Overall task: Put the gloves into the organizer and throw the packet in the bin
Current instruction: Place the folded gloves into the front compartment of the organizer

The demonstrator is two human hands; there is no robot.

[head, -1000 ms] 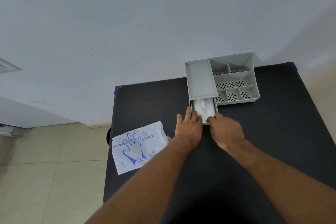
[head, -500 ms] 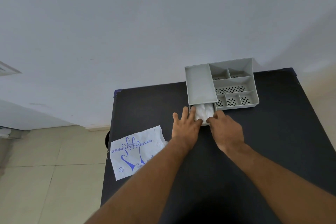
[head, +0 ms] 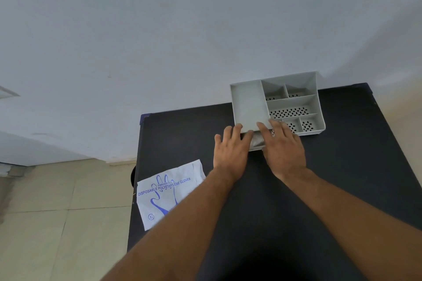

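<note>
The thin, crumpled clear polyethylene gloves (head: 257, 140) sit in the drawer of the grey plastic compartment organizer (head: 249, 107), at 12 o'clock from the left hand (head: 230, 150). Both the left and the right hand (head: 283, 146) lie flat, fingers spread, gripping nothing. The white printed plastic packet (head: 159, 196), at 8 o'clock, is probably light, limp and slippery; pinch one edge.

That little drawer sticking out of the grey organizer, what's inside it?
Between the left hand and right hand, the drawer shows a patch of crumpled whitish plastic, likely the gloves. The hands and the organizer cover the rest.
</note>
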